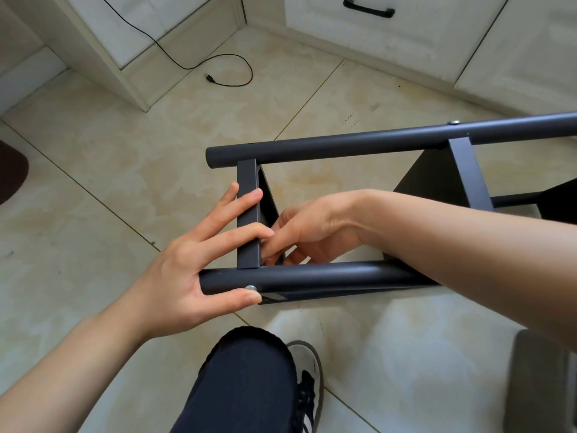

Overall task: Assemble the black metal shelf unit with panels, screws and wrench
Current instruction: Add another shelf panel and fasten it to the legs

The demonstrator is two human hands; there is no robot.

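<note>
Black metal shelf frame (359, 145) lies on its side on the tile floor (93, 170). Left hand (193, 264) spreads straight fingers over the end panel (248, 182), thumb under the near tube (312, 275) beside a screw (250, 288). Right hand (312, 226) reaches inside, fingertips curled at the joint; what they hold I cannot tell.
</note>
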